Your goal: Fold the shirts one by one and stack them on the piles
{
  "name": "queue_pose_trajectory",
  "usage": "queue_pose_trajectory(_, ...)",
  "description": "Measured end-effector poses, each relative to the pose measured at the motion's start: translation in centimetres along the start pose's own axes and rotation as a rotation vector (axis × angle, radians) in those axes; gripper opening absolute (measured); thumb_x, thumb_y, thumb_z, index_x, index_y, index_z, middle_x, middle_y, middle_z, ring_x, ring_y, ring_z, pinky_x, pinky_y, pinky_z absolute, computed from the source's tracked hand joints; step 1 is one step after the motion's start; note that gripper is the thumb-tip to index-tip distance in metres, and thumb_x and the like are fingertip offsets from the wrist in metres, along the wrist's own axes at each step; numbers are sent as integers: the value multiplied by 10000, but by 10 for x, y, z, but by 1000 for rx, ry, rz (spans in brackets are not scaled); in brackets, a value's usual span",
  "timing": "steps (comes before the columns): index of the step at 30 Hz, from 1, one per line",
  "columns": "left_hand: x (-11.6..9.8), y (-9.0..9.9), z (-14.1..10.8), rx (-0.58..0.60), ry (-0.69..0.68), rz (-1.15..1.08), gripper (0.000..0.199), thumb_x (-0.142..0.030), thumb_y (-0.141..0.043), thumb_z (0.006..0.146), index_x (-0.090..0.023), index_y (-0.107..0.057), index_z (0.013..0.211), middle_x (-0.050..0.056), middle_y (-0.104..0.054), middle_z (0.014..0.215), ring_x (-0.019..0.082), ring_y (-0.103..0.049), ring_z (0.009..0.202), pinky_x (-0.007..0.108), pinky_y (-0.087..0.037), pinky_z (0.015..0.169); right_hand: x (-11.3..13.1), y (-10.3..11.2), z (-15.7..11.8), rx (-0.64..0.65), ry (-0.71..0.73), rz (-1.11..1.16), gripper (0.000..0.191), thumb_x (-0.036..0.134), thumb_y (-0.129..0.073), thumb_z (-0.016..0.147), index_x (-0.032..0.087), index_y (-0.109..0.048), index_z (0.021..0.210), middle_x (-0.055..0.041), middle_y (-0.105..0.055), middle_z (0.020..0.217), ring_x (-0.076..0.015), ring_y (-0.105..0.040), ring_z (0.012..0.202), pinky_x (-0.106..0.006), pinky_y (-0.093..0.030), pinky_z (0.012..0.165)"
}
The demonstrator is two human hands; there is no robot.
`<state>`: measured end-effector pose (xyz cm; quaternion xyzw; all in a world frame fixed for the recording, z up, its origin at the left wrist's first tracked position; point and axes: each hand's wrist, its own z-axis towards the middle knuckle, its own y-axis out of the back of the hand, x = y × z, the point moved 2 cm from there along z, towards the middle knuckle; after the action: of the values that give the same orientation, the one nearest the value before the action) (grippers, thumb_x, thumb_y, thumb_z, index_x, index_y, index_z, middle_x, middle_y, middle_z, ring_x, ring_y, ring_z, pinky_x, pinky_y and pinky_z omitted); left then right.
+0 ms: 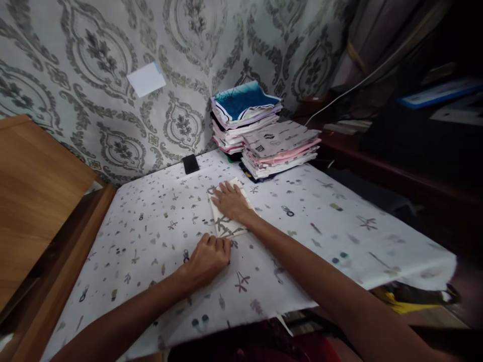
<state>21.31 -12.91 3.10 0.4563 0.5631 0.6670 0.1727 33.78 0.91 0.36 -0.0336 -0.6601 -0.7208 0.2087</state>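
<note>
A small folded cloth (226,227), cream with a brown-grey branch-like print, lies on the covered table. My right hand (231,202) rests flat on top of it, fingers stretched out and slightly spread. Just below the cloth's near edge, my left hand (211,257) is closed with its knuckles up. Whether its curled fingers pinch a bit of fabric is hidden from view. Part of the folded cloth is covered by my right palm and wrist.
Two stacks of folded fabric stand at the back: a taller one (247,108) with a blue piece on top, and a pinkish one (281,143). A black phone (190,164) lies near the wall. The patterned tablecloth (151,226) overhangs the front edge. Wooden furniture (41,186) borders the left.
</note>
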Motion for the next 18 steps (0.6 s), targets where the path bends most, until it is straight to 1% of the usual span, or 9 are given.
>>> queue_pose_trajectory(3, 2, 4, 0, 57, 31, -89, 156, -41, -512, 875, -117, -614, 965, 121, -713, 798, 253, -687, 726, 366, -496, 695, 2, 6, 0, 31, -12, 4, 542, 416, -336, 1043, 167, -469, 1505, -159, -336, 1626, -326, -216, 1534, -555, -157, 1224)
queue_pose_trajectory(5, 14, 8, 4, 52, 83, -217, 127, -115, -489, 930, -157, -609, 936, 86, -714, 766, 236, -678, 684, 357, -502, 679, 6, 13, -4, 48, -14, 3, 531, 401, -338, 1044, 155, -487, 1490, -169, -342, 1621, -324, -224, 1532, -556, -166, 1223)
queue_pose_trajectory(8, 54, 14, 15, -165, 283, -455, 262, -246, -356, 1024, -206, -597, 927, 55, -705, 800, 210, -661, 719, 341, -515, 701, 17, 20, -21, 5, 61, -8, 502, 346, -335, 1044, 118, -524, 1450, -190, -366, 1604, -300, -233, 1533, -543, -170, 1228)
queue_pose_trajectory(10, 83, 12, 29, -343, 370, -631, 310, -297, -306, 1039, -213, -605, 1035, 76, -716, 964, 215, -674, 877, 350, -536, 797, 25, 19, -38, -24, 186, -5, 499, 336, -349, 1040, 94, -531, 1436, -206, -398, 1583, -293, -256, 1526, -534, -186, 1228)
queue_pose_trajectory(11, 95, 7, 38, -382, 362, -727, 329, -319, -302, 1040, -212, -600, 1129, 93, -712, 1089, 221, -672, 994, 358, -537, 871, 29, 17, -48, -19, 260, 3, 508, 357, -367, 1037, 87, -532, 1434, -210, -422, 1568, -296, -278, 1517, -531, -204, 1225)
queue_pose_trajectory(12, 104, 1, 49, -374, 319, -821, 364, -343, -299, 1042, -211, -578, 1234, 105, -687, 1227, 224, -651, 1120, 362, -523, 951, 31, 14, -57, -3, 330, 12, 528, 392, -389, 1032, 84, -530, 1437, -209, -447, 1552, -301, -305, 1505, -527, -218, 1223)
queue_pose_trajectory(14, 113, -16, 72, -240, 171, -953, 458, -398, -286, 1047, -214, -492, 1413, 104, -571, 1462, 215, -541, 1341, 360, -443, 1104, 34, 8, -72, 35, 427, 28, 589, 472, -420, 1017, 90, -513, 1456, -194, -482, 1532, -303, -344, 1485, -514, -211, 1232)
queue_pose_trajectory(16, 114, -33, 95, -70, 35, -959, 527, -449, -279, 1045, -226, -420, 1502, 77, -424, 1596, 200, -375, 1482, 372, -302, 1217, 34, 3, -81, 44, 469, 34, 630, 521, -408, 1015, 107, -486, 1483, -177, -495, 1526, -293, -364, 1475, -497, -170, 1250)
queue_pose_trajectory(18, 115, -49, 114, 33, -23, -886, 564, -481, -288, 1039, -251, -360, 1549, 48, -294, 1659, 197, -211, 1549, 422, -154, 1267, 32, 1, -84, 56, 482, 36, 652, 543, -358, 1024, 113, -460, 1503, -172, -474, 1543, -285, -357, 1480, -487, -143, 1258)
